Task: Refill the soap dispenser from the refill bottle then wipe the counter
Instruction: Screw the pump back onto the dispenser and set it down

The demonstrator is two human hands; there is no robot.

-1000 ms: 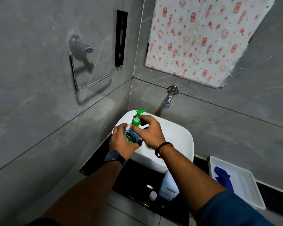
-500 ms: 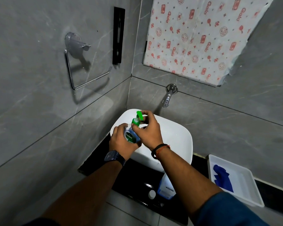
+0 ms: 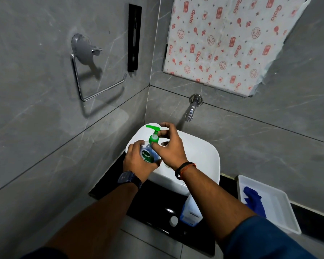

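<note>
While the left hand (image 3: 138, 161) wraps the soap dispenser (image 3: 148, 156) over the sink (image 3: 204, 156), the right hand (image 3: 169, 146) has its fingers (image 3: 156, 145) pinching the green pump collar (image 3: 154, 138). Best practice: hold the body still and upright, turning only the collar. The refill bottle (image 3: 191, 212) stands on the black surface (image 3: 153, 202).

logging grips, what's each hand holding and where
Left hand wraps the Dettol soap dispenser body; right hand pinches its green pump collar.

Green pump (image 3: 153, 134) sitting on the clear bottle (image 3: 149, 155), white sink (image 3: 204, 156), black counter (image 3: 153, 206), blue cloth (image 3: 254, 200) lying in white tray (image 3: 281, 208).
</note>
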